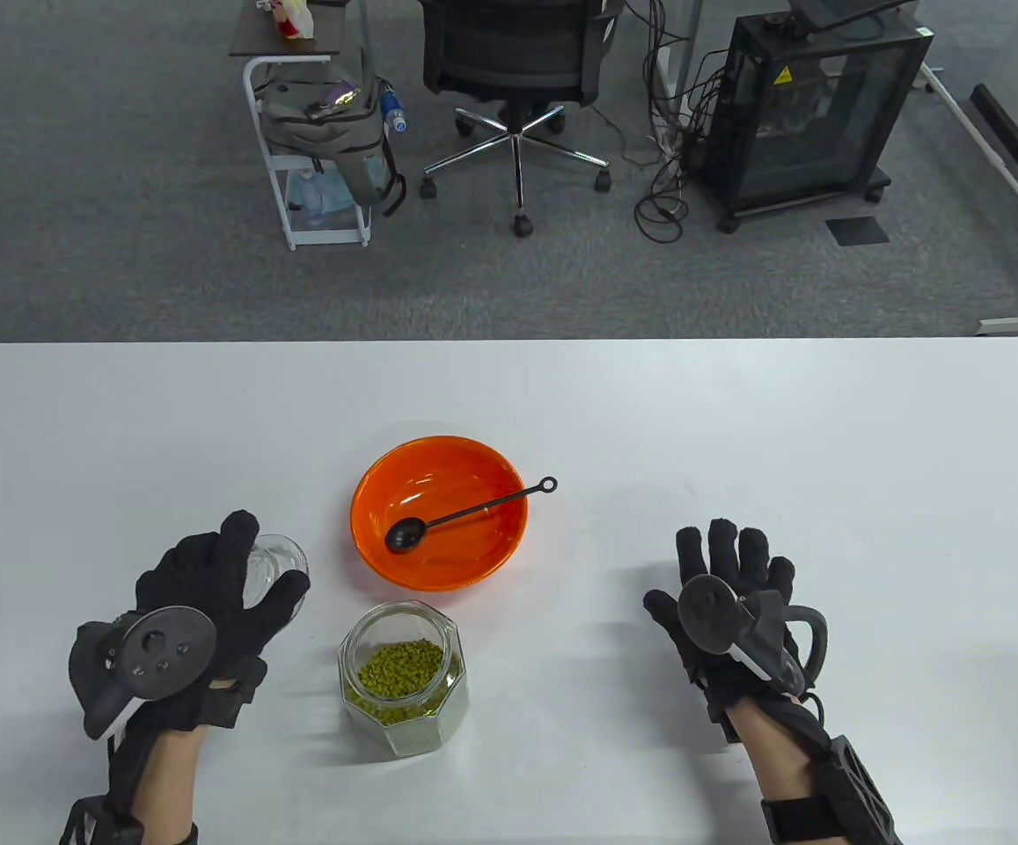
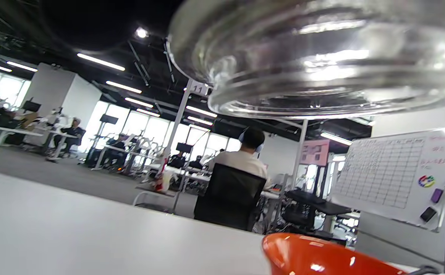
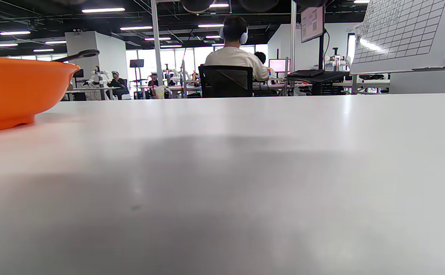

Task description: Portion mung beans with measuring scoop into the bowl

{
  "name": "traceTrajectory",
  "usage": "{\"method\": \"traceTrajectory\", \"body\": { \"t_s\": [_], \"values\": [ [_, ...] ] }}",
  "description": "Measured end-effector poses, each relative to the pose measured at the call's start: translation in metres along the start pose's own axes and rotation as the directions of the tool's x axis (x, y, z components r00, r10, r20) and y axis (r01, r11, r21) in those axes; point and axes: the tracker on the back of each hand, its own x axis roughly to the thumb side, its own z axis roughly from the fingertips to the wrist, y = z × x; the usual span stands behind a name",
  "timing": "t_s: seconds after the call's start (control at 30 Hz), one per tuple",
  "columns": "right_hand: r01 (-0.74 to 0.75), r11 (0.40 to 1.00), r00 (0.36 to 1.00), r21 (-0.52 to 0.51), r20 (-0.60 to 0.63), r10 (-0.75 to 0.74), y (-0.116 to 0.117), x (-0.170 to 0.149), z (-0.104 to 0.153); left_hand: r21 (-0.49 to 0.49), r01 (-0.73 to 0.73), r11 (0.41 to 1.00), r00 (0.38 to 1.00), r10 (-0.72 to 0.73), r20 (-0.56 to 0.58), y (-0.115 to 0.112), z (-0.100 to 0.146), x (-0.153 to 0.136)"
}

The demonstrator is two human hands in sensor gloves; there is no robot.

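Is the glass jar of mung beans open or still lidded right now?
Open. The hexagonal glass jar stands upright with its mouth uncovered and green beans visible inside; the left hand holds the clear glass lid beside it.

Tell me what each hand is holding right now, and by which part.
The left hand grips the clear jar lid around its rim. The right hand holds nothing, lying open on the table.

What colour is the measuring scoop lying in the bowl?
Black, bowl and handle alike. The measuring scoop shows best in the table view, against the orange bowl.
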Motion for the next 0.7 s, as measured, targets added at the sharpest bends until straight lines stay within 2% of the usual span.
{"method": "traceTrajectory", "body": {
  "t_s": [0.4, 0.7],
  "values": [
    [0.013, 1.0, 1.0, -0.002, 0.005, -0.013, 0.001, 0.0, 0.0, -0.161, 0.058, 0.985, 0.977, -0.089, -0.192, -0.043, -0.006, -0.052],
    [0.013, 1.0, 1.0, 0.003, 0.006, -0.013, 0.001, -0.001, 0.0, -0.263, 0.121, 0.957, 0.937, -0.197, -0.288, -0.065, -0.005, -0.071]
  ]
}}
